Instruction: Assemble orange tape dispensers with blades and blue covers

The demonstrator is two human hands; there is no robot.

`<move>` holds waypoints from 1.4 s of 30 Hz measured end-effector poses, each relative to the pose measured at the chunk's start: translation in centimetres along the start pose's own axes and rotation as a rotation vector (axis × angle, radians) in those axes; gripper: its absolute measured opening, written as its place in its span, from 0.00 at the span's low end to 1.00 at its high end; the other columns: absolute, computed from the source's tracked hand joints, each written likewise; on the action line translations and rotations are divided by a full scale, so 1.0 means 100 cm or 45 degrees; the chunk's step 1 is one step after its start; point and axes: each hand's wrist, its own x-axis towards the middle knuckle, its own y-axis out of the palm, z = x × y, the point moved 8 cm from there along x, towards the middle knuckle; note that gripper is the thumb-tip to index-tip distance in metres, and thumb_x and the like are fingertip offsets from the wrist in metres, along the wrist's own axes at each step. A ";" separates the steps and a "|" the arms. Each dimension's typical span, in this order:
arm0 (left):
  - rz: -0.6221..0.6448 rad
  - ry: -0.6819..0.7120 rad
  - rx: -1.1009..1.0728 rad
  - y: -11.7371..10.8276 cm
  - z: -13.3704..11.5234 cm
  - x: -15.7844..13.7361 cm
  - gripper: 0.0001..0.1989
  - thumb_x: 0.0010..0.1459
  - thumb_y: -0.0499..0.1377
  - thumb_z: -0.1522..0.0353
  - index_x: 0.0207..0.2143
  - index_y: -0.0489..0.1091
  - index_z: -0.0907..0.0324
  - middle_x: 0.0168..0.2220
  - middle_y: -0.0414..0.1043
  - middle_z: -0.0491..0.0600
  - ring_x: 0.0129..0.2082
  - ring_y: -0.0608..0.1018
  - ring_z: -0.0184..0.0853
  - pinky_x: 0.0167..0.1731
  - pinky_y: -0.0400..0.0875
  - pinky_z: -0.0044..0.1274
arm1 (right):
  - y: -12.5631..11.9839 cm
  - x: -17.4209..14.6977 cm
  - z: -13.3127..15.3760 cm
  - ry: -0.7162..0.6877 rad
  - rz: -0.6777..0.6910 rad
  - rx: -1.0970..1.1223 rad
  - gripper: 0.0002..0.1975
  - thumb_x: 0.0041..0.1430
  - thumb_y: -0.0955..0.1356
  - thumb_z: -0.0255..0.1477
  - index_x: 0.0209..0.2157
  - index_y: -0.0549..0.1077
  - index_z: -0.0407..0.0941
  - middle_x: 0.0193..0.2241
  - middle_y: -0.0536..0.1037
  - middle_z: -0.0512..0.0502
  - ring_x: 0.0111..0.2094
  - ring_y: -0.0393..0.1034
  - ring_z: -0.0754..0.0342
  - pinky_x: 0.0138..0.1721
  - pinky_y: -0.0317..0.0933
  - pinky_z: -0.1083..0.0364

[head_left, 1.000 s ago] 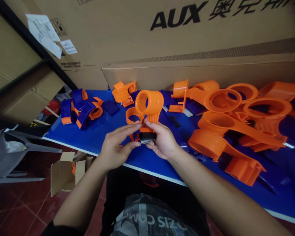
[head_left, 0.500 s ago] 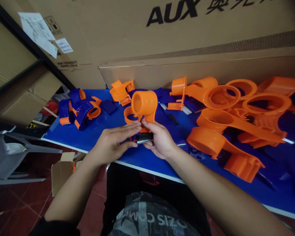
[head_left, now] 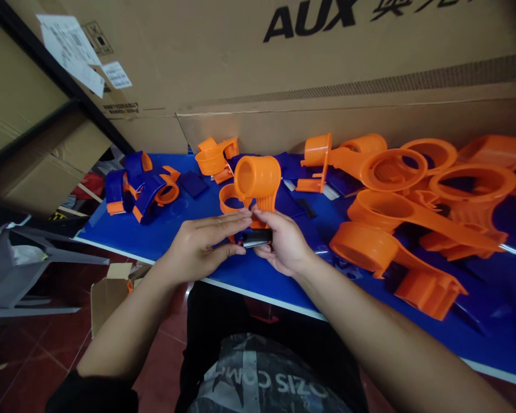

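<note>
An orange tape dispenser [head_left: 258,178] stands upright between my hands above the table edge, its ring at the top. My right hand [head_left: 286,244] is closed around its lower end, thumb on the near side. There a black strip [head_left: 258,236] with a pale metal edge shows. My left hand [head_left: 206,244] reaches in from the left with long, straight fingers and thumb on either side of that lower end, gripping its left side. The fingers partly hide the contact. Just behind stands another orange ring piece [head_left: 229,198].
Many orange tape dispensers [head_left: 363,249] are heaped on the right of the blue table [head_left: 163,226]. Several blue-and-orange ones [head_left: 146,192] lie at left. Dark blue flat pieces [head_left: 193,183] lie near the back. A large cardboard box [head_left: 223,63] stands behind. A grey stool [head_left: 38,269] is at lower left.
The view has shifted slightly. Both hands keep the same hold on the tape dispenser, with little visible movement.
</note>
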 end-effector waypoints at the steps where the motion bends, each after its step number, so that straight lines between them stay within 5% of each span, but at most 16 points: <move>1: -0.004 0.001 -0.004 0.000 0.001 0.000 0.36 0.60 0.72 0.72 0.68 0.69 0.46 0.60 0.80 0.49 0.62 0.80 0.41 0.61 0.81 0.35 | 0.000 0.000 0.000 0.003 0.003 0.003 0.14 0.56 0.75 0.37 0.38 0.71 0.45 0.17 0.69 0.57 0.11 0.52 0.63 0.11 0.39 0.62; 24: -0.033 0.089 -0.035 0.000 0.005 0.007 0.34 0.59 0.74 0.70 0.66 0.72 0.49 0.58 0.81 0.51 0.59 0.83 0.41 0.59 0.82 0.31 | -0.002 0.000 0.001 -0.013 -0.030 -0.010 0.12 0.57 0.74 0.37 0.36 0.73 0.43 0.15 0.69 0.57 0.10 0.52 0.63 0.11 0.39 0.62; 42: -0.077 0.000 -0.027 -0.005 0.009 0.011 0.34 0.54 0.77 0.65 0.63 0.75 0.48 0.53 0.84 0.51 0.52 0.87 0.42 0.53 0.85 0.30 | -0.003 0.002 0.002 -0.018 -0.008 0.020 0.14 0.56 0.74 0.38 0.35 0.71 0.45 0.15 0.69 0.57 0.10 0.52 0.63 0.11 0.40 0.62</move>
